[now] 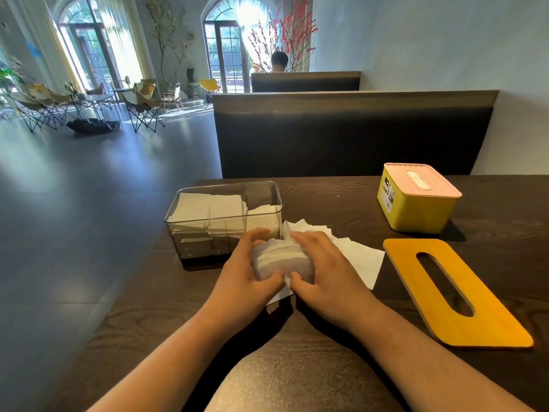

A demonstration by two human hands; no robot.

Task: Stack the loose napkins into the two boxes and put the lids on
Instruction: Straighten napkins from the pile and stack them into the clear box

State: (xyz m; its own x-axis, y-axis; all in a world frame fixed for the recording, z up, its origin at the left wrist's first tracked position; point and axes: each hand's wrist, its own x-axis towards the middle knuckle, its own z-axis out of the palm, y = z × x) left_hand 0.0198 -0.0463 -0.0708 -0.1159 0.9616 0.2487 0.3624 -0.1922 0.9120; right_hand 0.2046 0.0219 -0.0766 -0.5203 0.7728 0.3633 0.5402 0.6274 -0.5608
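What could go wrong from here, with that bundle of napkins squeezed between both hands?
1. The stack is only squeezed between the left hand and right hand and looks bowed, so sheets may slip out or fan apart.
2. The clear box already looks well filled. The stack may not fit, and the orange lid lying on the table might then not sit flat.

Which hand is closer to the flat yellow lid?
Right. The right hand grips the napkin stack, nearer the lid; the left hand holds the stack's other side, by the clear box.
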